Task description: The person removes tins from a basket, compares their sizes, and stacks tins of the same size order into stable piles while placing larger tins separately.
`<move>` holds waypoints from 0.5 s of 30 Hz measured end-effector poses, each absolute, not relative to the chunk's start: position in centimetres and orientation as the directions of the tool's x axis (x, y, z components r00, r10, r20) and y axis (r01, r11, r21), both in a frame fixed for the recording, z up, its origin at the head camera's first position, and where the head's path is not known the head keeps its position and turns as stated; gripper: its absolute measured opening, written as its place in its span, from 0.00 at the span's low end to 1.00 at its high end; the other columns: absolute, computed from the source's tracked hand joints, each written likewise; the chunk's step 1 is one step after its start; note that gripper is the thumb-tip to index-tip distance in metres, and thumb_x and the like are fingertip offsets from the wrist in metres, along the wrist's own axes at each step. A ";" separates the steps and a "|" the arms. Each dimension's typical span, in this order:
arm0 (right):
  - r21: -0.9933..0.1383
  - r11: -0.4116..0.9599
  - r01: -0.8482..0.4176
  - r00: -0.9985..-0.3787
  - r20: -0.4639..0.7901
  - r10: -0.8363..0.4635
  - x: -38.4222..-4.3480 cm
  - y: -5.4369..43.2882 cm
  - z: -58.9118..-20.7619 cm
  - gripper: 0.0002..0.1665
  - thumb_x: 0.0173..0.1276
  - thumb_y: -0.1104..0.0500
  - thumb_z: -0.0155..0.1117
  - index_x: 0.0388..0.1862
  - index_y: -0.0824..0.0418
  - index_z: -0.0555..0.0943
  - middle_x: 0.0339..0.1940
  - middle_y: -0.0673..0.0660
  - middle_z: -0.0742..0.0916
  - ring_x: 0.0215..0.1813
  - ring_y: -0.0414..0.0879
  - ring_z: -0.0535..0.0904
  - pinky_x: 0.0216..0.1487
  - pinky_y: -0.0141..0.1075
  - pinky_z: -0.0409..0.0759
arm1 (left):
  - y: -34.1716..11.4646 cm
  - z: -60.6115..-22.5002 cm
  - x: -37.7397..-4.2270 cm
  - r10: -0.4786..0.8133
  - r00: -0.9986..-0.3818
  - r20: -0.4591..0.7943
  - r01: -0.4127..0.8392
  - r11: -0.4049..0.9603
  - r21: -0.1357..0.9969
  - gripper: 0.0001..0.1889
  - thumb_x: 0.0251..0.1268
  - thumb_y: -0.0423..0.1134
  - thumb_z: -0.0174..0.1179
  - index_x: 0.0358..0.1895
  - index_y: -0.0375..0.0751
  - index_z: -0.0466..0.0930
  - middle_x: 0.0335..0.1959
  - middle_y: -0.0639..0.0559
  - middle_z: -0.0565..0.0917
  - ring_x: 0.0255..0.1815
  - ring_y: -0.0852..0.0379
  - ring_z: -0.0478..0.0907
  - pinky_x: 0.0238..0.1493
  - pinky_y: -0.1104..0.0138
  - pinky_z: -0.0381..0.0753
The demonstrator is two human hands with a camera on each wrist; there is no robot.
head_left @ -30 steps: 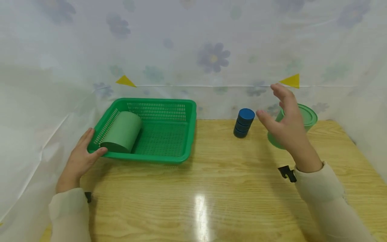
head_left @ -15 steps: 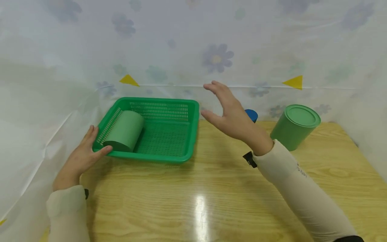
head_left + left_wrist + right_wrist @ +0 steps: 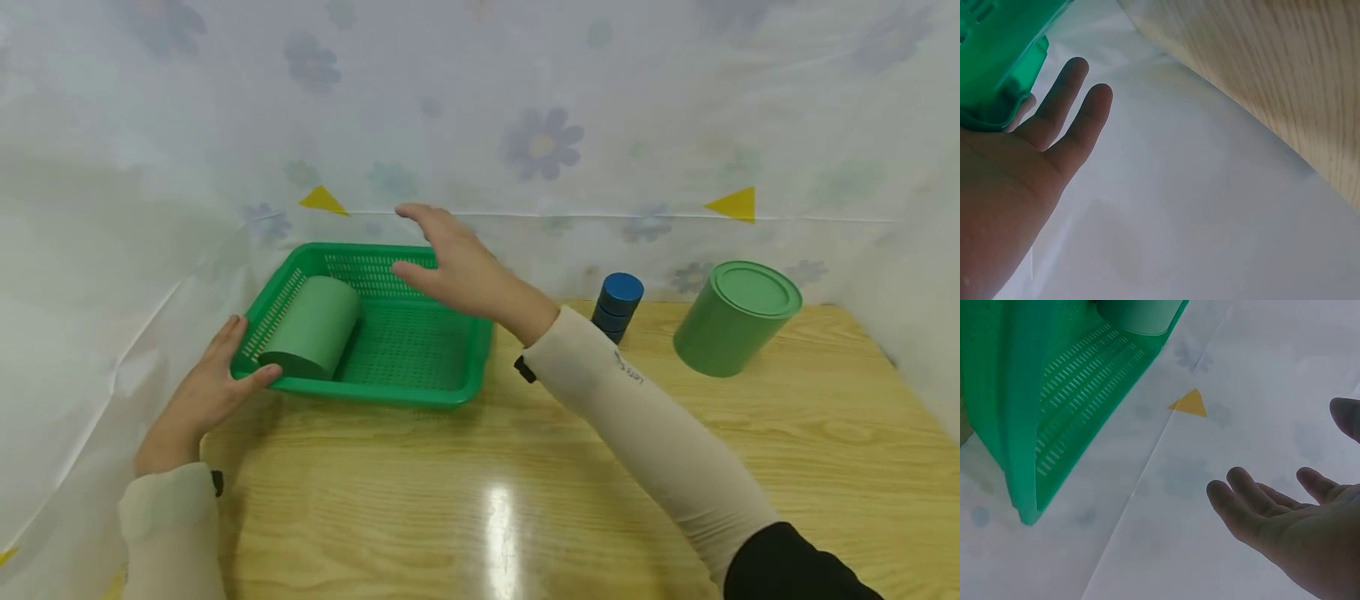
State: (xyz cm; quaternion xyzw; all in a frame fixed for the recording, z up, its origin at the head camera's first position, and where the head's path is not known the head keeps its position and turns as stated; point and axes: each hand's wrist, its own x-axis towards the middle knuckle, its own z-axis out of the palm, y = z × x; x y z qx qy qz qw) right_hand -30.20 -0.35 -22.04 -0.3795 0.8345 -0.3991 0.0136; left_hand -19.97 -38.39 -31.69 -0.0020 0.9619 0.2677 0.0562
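Observation:
At the front-left corner of a green plastic basket (image 3: 450, 395), my left hand (image 3: 197, 398) has its thumb against the front rim and its fingers along the outer left wall. The left wrist view shows its ring and little fingers straight and clear of the basket (image 3: 997, 69). Inside the basket, on the left, a light green can (image 3: 315, 321) lies on its side. My right hand (image 3: 468, 271) hangs over the basket's back-right part, fingers spread and nothing held. The right wrist view shows this hand (image 3: 1310, 531) apart from the basket wall.
A stack of blue discs (image 3: 621, 300) stands near the back of the wooden table (image 3: 375, 508). Farther right is an upright green lidded can (image 3: 735, 321). A white flowered sheet (image 3: 540, 142) with yellow triangles (image 3: 735, 205) encloses the back and sides.
My right hand has swept left from the upright can, past the blue discs, to over the basket, staying empty. My left hand has kept its place at the basket corner.

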 end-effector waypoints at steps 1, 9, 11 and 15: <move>-0.683 0.400 -0.611 -0.717 0.263 -0.645 -30.4 -0.9 -22.0 0.43 0.78 0.43 0.57 0.83 0.52 0.52 0.81 0.50 0.59 0.78 0.44 0.57 0.73 0.41 0.63 | -38.3 -31.7 -20.0 0.027 -0.994 -0.108 -0.033 0.856 0.517 0.52 0.74 0.60 0.55 0.82 0.45 0.26 0.82 0.44 0.27 0.78 0.26 0.33 0.65 0.25 0.45; -0.732 0.443 -0.518 -0.746 0.134 -0.652 -32.4 -5.6 -22.6 0.44 0.78 0.40 0.54 0.84 0.49 0.50 0.82 0.49 0.58 0.79 0.43 0.55 0.72 0.43 0.64 | -38.3 -31.4 -19.9 0.032 -0.995 -0.089 -0.020 0.851 0.525 0.52 0.74 0.60 0.55 0.82 0.46 0.26 0.82 0.45 0.28 0.77 0.24 0.33 0.63 0.24 0.46; -0.750 0.445 -0.489 -0.758 0.113 -0.642 -32.9 -6.7 -23.1 0.44 0.78 0.42 0.55 0.84 0.50 0.48 0.82 0.51 0.58 0.79 0.45 0.56 0.72 0.44 0.65 | -38.3 -31.3 -19.8 0.030 -0.996 -0.090 -0.022 0.848 0.529 0.52 0.74 0.59 0.56 0.82 0.46 0.27 0.82 0.44 0.28 0.77 0.24 0.33 0.63 0.24 0.45; -0.793 0.440 -0.422 -0.784 0.075 -0.617 -33.9 -8.9 -24.7 0.46 0.79 0.46 0.57 0.85 0.51 0.45 0.82 0.53 0.59 0.79 0.48 0.56 0.71 0.45 0.67 | -38.5 -31.2 -19.8 0.027 -0.996 -0.085 -0.022 0.846 0.532 0.52 0.74 0.59 0.56 0.82 0.46 0.27 0.83 0.44 0.28 0.78 0.24 0.33 0.63 0.24 0.45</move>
